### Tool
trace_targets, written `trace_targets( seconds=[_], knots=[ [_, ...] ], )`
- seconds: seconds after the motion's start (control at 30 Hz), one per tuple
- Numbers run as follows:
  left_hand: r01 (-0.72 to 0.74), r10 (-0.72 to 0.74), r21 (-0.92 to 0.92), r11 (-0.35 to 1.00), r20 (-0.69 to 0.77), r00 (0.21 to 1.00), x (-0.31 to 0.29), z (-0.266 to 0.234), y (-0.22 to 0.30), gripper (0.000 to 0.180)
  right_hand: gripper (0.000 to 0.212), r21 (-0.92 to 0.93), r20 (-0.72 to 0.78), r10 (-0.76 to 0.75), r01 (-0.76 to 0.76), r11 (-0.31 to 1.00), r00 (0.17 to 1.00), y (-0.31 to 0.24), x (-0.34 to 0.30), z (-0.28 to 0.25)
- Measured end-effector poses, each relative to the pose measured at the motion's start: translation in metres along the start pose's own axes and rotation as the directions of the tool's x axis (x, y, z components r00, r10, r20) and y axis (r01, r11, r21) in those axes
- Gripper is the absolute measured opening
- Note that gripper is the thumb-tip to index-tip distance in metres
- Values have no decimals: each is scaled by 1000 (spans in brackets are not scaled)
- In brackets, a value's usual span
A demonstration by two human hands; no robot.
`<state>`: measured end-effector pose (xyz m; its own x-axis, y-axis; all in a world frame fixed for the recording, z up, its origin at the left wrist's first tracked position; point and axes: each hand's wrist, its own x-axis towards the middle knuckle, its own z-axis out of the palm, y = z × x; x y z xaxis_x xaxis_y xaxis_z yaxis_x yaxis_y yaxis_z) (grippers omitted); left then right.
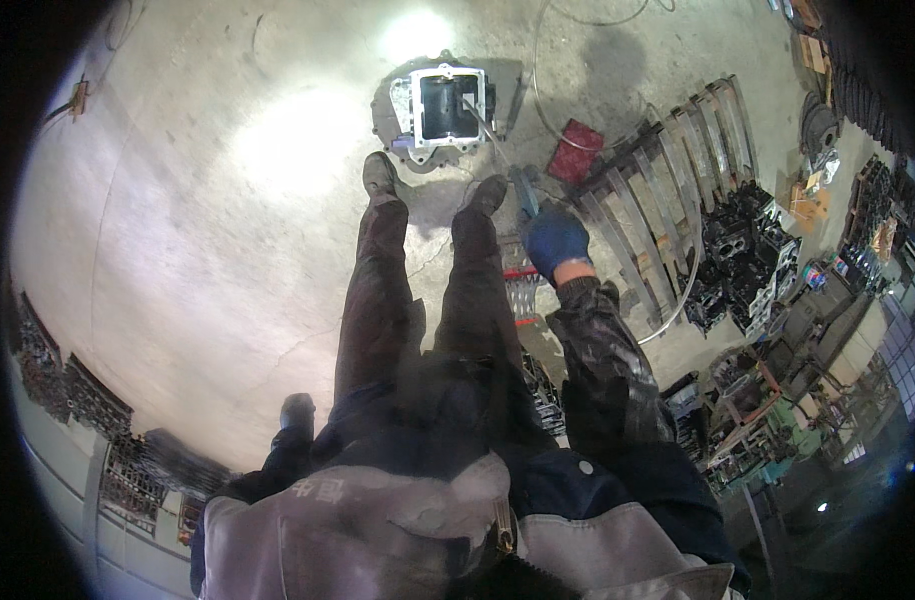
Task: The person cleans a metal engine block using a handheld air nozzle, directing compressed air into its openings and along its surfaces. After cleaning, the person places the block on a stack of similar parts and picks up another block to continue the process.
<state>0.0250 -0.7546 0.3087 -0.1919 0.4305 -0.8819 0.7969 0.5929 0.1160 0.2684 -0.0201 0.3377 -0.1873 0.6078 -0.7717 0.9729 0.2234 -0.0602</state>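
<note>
My right hand [558,242], in a blue glove, is closed round the blue-grey body of what looks like an air blow gun [524,192]. Its long thin nozzle reaches forward and left to the opening of a metal gear housing [415,122] on the floor. A pale rectangular rim frames that housing's dark hollow; a small light patch shows inside, by the nozzle's tip. Down at my left side hangs my left hand [298,409], gloved in dark blue, well apart from the housing. Its fingers cannot be made out.
Beside the tool lies a red flat block or box [576,151], with a thin hose [538,85] looping past. To the right are a metal slatted rack [668,150] and dark engine parts [743,255]. More metal parts [98,400] line the left wall.
</note>
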Motion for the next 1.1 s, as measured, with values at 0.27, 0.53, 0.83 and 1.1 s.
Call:
trace_targets(
  seconds=[0.27, 0.53, 0.83, 1.1],
  knots=[
    [425, -344, -432, 795, 254, 904, -6, 45, -16, 18, 37, -212, 40, -195, 199, 957, 980, -10, 121, 27],
    [237, -193, -389, 890, 147, 970, -45, 5, 35, 14, 40, -179, 84, -72, 86, 980, 994, -44, 158, 42],
    [528, -610, -815, -238, 548, 572, -50, 16, 58, 14, 36, -289, 151, -230, 265, 920, 961, -39, 194, 124],
    [256, -464, -918, 303, 93, 881, -58, 86, 9, 11, 27, 644, 154, -141, 8, 765, 978, -69, 166, 136]
  ],
)
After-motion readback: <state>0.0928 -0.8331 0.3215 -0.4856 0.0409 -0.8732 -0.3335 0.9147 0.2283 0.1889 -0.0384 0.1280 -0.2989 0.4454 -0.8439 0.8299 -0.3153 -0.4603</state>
